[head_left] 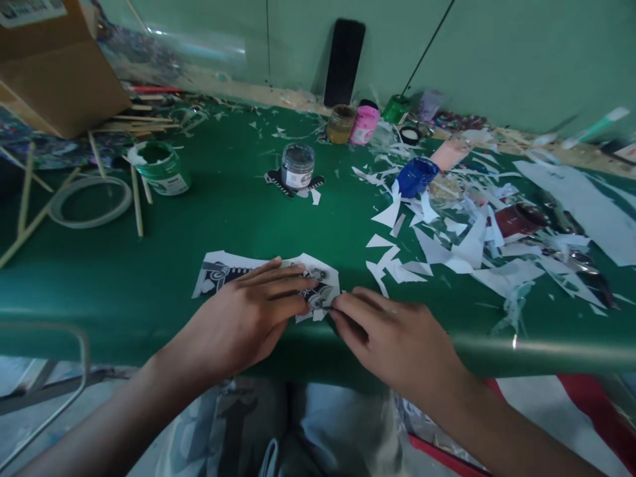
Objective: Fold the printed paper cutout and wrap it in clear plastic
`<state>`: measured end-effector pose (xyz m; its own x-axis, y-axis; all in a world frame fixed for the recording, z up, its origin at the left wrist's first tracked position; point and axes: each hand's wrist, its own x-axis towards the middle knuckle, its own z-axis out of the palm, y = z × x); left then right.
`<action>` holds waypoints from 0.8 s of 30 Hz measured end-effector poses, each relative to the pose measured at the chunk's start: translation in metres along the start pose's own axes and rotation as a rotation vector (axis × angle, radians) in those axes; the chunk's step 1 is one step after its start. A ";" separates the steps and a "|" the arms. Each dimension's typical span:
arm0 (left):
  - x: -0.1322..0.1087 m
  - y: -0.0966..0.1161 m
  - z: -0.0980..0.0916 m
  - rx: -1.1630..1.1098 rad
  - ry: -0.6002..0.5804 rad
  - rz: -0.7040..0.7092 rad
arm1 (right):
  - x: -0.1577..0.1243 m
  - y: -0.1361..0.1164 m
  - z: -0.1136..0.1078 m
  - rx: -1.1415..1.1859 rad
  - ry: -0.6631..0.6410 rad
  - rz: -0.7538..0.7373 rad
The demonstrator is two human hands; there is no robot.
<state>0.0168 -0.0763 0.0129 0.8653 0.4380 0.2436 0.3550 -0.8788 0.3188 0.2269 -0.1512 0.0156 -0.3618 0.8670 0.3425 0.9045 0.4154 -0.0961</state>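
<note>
A printed paper cutout [325, 273] with black, white and grey drawings lies near the front edge of the green table. Across its middle, my left hand [248, 308] rests flat with fingers stretched out, covering part of the print. The fingers of my right hand [392, 331] are pinched together at the cutout's lower right edge. Whatever sits between those fingertips is too small and hidden to name. Farther back, a glass jar [298, 165] with a white label stands on some dark printed cut pieces [317, 182].
White paper scraps [432, 248] litter the right side around a blue paint jar [417, 177] and a dark red jar [519, 222]. On the left are a green paint jar [166, 173], a ring-shaped lid [90, 202], wooden sticks and a cardboard box [64, 73]. A phone [344, 63] leans on the wall.
</note>
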 end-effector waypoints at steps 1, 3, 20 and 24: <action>0.000 0.000 0.001 -0.006 0.004 -0.001 | 0.000 -0.002 0.001 -0.019 0.008 0.002; -0.001 0.000 0.002 -0.016 0.009 -0.006 | -0.001 -0.004 0.002 -0.047 0.021 0.005; -0.002 0.000 0.002 -0.049 0.025 -0.024 | -0.001 -0.007 0.003 -0.059 -0.027 -0.008; -0.001 -0.001 0.001 -0.048 0.024 -0.023 | 0.000 -0.008 0.000 -0.071 -0.040 -0.028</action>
<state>0.0159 -0.0765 0.0111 0.8483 0.4628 0.2573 0.3569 -0.8587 0.3678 0.2197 -0.1544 0.0167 -0.3946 0.8661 0.3069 0.9072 0.4203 -0.0196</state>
